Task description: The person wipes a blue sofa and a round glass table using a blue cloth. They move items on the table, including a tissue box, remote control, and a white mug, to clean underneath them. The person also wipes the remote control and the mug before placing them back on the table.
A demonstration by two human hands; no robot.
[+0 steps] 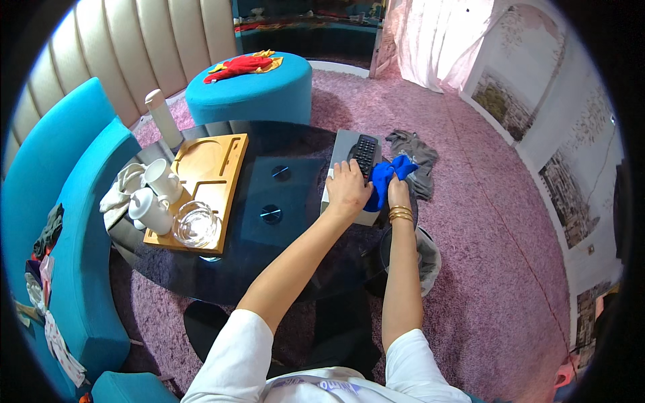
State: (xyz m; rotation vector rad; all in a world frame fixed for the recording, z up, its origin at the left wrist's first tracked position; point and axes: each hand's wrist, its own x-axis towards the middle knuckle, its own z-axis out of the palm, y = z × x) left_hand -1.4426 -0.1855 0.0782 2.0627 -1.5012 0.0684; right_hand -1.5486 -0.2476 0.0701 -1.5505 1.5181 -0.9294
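My right hand (398, 190), with gold bangles at the wrist, grips a bunched blue cloth (384, 179) at the right edge of a grey box (342, 146). My left hand (348, 185) lies over the box, fingers spread, its fingertips at the lower end of a black remote control (366, 151). Whether it holds the remote or only rests there, I cannot tell. The remote lies on top of the box, which sits on the right part of a dark glass table (282, 136).
A wooden tray (229, 201) on the table's left bears white lidded and open cups (153, 214) and a glass ashtray (195, 225). Behind it stands a bottle (164, 118). A bin (427, 262) is beside my right forearm; a grey garment (418, 156) lies on the pink carpet.
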